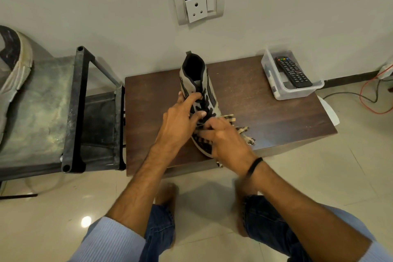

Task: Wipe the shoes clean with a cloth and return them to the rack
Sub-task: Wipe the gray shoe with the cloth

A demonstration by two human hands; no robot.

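A grey and black lace-up shoe (196, 83) stands on the dark wooden table (265, 117), its toe towards me. My left hand (180, 121) grips the shoe at the laces, fingers curled over its left side. My right hand (225, 140) presses a striped, frayed cloth (244, 132) against the toe end, fingers curled round the cloth. The toe is mostly hidden under that hand. A second, worn grey shoe (14, 66) lies on the top shelf of the rack (74, 108) at the left.
A clear plastic tub (276, 89) holding a black remote (293, 71) sits at the table's back right corner. A damaged wall socket (197, 0) is above the table. Red and dark cables (374, 100) trail on the tiled floor at right. My bare feet are below the table.
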